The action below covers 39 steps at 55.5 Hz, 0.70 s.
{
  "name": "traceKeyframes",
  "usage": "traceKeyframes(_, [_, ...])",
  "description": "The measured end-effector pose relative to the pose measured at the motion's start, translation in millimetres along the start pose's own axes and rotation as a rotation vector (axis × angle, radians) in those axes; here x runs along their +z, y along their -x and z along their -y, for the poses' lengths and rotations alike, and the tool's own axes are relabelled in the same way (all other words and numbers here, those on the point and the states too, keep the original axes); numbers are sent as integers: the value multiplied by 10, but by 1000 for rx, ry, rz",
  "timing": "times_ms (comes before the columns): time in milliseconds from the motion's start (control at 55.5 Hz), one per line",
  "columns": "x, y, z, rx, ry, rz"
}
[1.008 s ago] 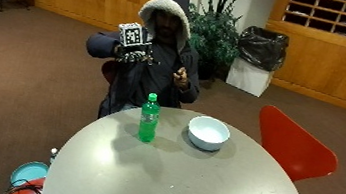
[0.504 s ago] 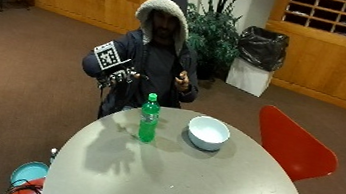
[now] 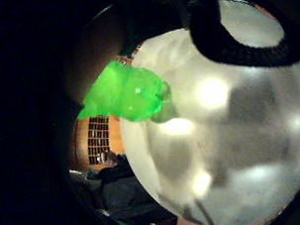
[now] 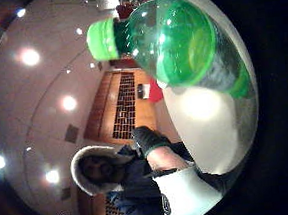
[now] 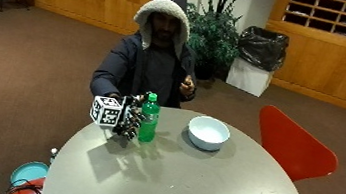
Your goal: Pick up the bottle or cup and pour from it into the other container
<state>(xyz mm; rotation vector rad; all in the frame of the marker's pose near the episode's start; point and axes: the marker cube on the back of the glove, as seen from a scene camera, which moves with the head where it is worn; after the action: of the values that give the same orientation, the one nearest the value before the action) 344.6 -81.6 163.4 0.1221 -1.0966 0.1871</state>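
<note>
- The green bottle (image 5: 149, 119) stands upright, capped, on the round surface (image 5: 214, 193), just beside the white bowl (image 5: 208, 132); the gloved right hand (image 5: 128, 121) is at the bottle's side, but whether its fingers have closed round it I cannot tell.
- Grip mid-body, I judge; the cap (image 4: 102, 39) must come off before pouring.
- A red chair (image 5: 290, 145) stands beyond the bowl; nothing blocks the way.

The green bottle (image 5: 149, 119) looks like glossy clear plastic with a smooth matt cap, the white bowl (image 5: 208, 132) right of centre seems glazed and smooth, the round table (image 5: 214, 193) is matt grey, and the red chair (image 5: 290, 145) smooth plastic.
</note>
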Motion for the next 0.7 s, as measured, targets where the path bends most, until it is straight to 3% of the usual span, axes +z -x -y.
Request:
traceKeyframes(144, [21,-66,298,-26,6,171])
traceKeyframes(414, [186,-150,523,-96,60,177])
traceKeyframes(702, [307,-143,600,-207,-49,218])
